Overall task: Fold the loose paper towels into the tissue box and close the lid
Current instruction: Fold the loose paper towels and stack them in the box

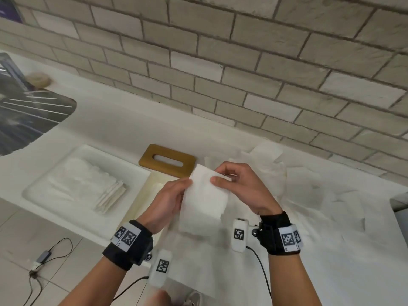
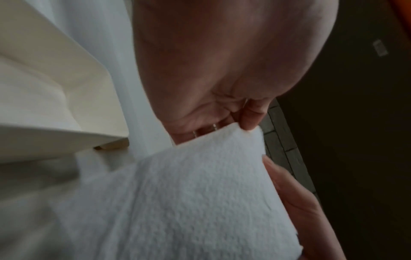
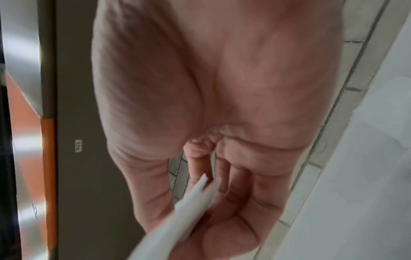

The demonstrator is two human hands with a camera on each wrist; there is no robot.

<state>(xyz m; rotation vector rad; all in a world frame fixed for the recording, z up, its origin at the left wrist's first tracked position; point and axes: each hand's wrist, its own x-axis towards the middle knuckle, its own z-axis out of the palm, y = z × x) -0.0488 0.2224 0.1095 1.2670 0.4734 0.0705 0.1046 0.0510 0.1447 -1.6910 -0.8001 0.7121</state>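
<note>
Left wrist band [image 1: 127, 239]: it is the nearest thing to you, a black strap with printed markers; the right wrist has a similar one.
Paper towel [image 1: 204, 197]: you hold it in the air between both hands, above the counter and just beside the open box. It looks already folded at least once, with two layers visible at the edge in the right wrist view.
How it handles: I judge it very light, soft and limp, easy to tear and easy to crease. Take it at the top corners or edges with the fingertips, and do not pull the two hands apart hard.
Left hand [image 1: 167, 199]: the fingers are curled on the left edge of the towel and the thumb pinches it near the top corner.
Right hand [image 1: 240, 186]: the thumb lies on the front of the towel and the fingers are behind it, pinching the top right corner.
Tissue box [image 1: 141, 195]: cream, open, at the left of your hands; how full it is, I cannot tell.
Wooden lid [image 1: 167, 161]: it lies flat on the counter behind the box, not yet on it.
Loose towels [image 1: 309, 195]: many sheets are spread on the counter at the right.
White tray [image 1: 39, 184]: left of the box, holding a stack of folded towels [image 1: 110, 195].
</note>
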